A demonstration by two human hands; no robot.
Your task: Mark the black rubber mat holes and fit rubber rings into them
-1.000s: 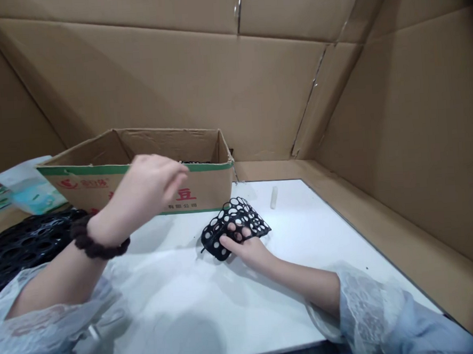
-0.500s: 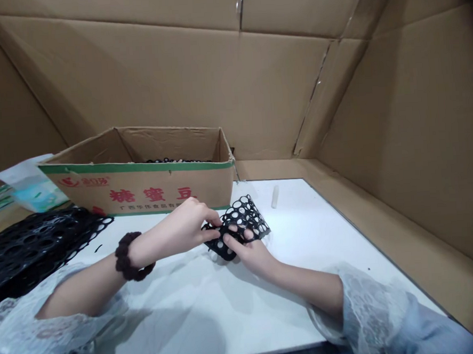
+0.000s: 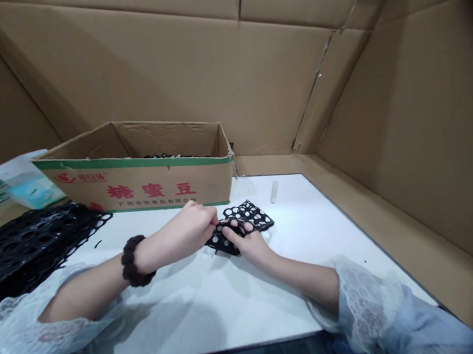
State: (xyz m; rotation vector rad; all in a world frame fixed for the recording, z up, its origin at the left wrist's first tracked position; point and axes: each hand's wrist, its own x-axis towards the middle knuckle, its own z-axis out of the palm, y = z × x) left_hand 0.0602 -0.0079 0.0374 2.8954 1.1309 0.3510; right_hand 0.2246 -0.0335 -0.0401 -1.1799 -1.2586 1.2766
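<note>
A small black sheet full of round holes (image 3: 251, 213) is between my hands above the white tabletop, its far part tilted up. My right hand (image 3: 249, 243) grips its near part, thumb on top and fingers showing through the holes from beneath. My left hand (image 3: 195, 222) is closed at the sheet's left edge, with fingers pinched together there. What lies between those left fingertips is hidden. To the left rests a larger stack of black perforated sheets (image 3: 35, 237), partly behind my left sleeve.
A cardboard box (image 3: 140, 183) with a green rim and red lettering stands behind my hands, black pieces inside it. A small translucent tube-like piece (image 3: 275, 191) lies on the white table (image 3: 181, 319). Cardboard walls (image 3: 158, 69) surround the table. Plastic packaging (image 3: 32, 187) sits far left.
My left fingers have closed from a loose pinch into a tighter one at the sheet's edge. The sheet's far part has tipped lower and to the right. The view has shifted slightly.
</note>
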